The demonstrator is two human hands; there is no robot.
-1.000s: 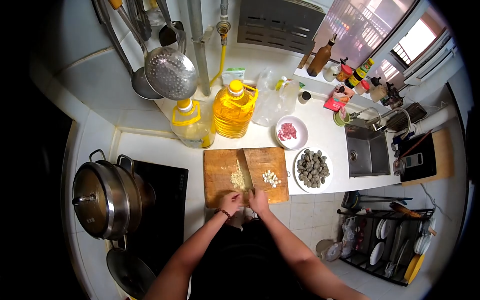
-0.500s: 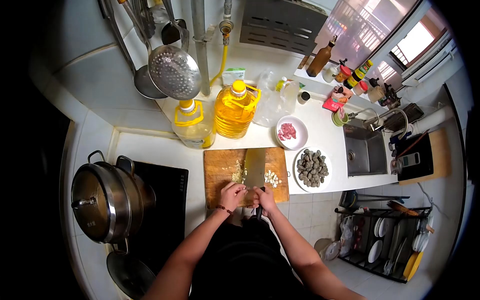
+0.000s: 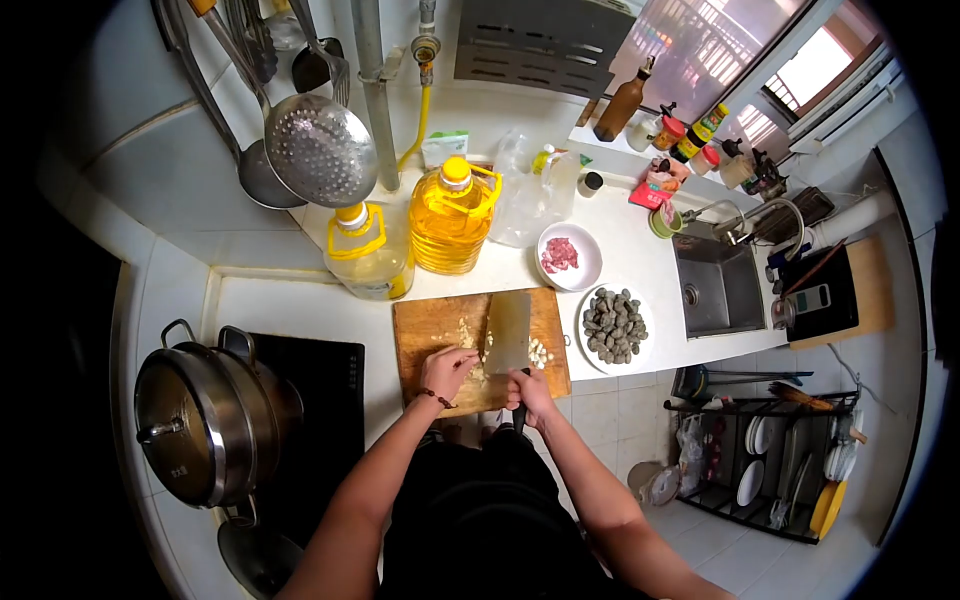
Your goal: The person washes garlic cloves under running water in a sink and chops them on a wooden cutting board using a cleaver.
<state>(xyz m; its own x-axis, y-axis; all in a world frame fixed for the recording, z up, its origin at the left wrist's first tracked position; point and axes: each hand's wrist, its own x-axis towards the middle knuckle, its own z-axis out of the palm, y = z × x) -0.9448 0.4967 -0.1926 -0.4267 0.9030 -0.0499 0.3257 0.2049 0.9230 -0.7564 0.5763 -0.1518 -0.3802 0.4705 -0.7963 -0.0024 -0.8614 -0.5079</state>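
My right hand [image 3: 534, 393] is closed round the dark handle of a cleaver [image 3: 508, 333], whose broad blade lies over the wooden board [image 3: 420, 325]. My left hand [image 3: 448, 371] is over the board, left of the blade, its fingers bent together; whether they pinch anything is too small to tell. Chopped pale pieces [image 3: 464, 333], looking like garlic, lie partly hidden around that hand. More whitish pieces [image 3: 540, 353] sit right of the blade. Beside the board are a plate of grey-brown shelled items [image 3: 614, 326] and a bowl of raw meat [image 3: 560, 255].
Behind the board stand a yellow oil jug [image 3: 446, 220] and a paler jug [image 3: 370, 255]. A steel pot [image 3: 205, 425] is at the left by the black cooktop [image 3: 335, 420]. A strainer [image 3: 320, 150] hangs above. The sink [image 3: 718, 285] lies to the right.
The cleaver was upright, then turned so its broad side shows. My left hand has moved away from the blade, to the left. The whole view has shifted slightly.
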